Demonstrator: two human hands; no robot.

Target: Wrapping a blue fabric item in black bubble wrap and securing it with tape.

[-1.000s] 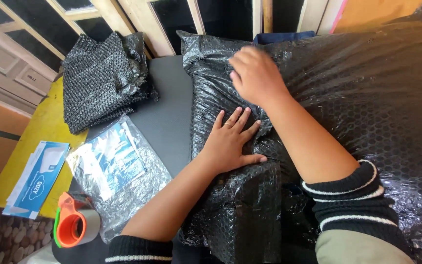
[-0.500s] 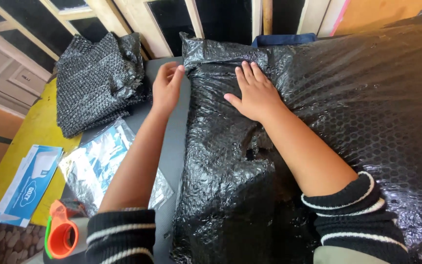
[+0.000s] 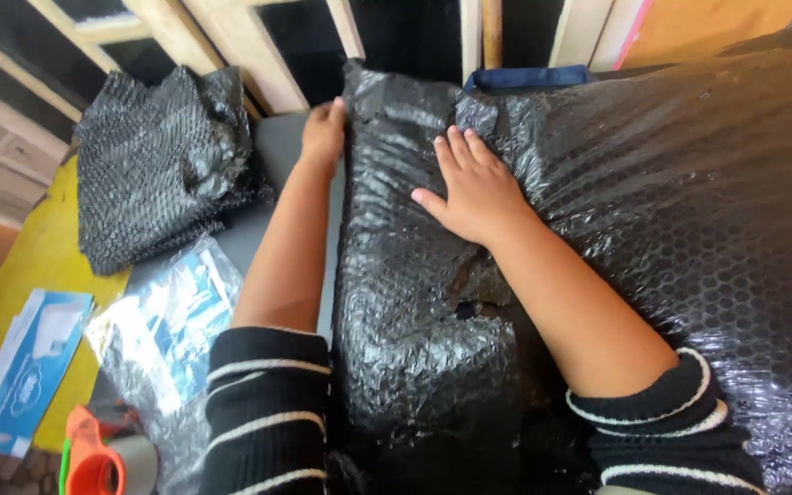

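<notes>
Left hand (image 3: 324, 131) curled over the far left corner of the black bubble wrap (image 3: 414, 302), gripping its edge; right hand (image 3: 474, 188) open, palm flat, fingers spread, pressing the wrap's top face near the far edge of the counter (image 3: 272, 160)

Risks as I read them:
- a tear already shows mid-sheet just below the right wrist; a harder pull at the corner could widen it
- the film looks glossy and slick, so the flat palm may slide
- tape dispenser (image 3: 93, 458) sits at the near left corner, close to the left sleeve; an elbow could knock it

Materials: wrap is thin, crinkly, honeycomb-dimpled; a second black bubble wrap pile (image 3: 162, 165) lies crumpled far left; clear plastic pouch (image 3: 171, 330) shiny, limp; flat blue-white packet (image 3: 29, 367) on the yellow surface (image 3: 34, 266)
</notes>
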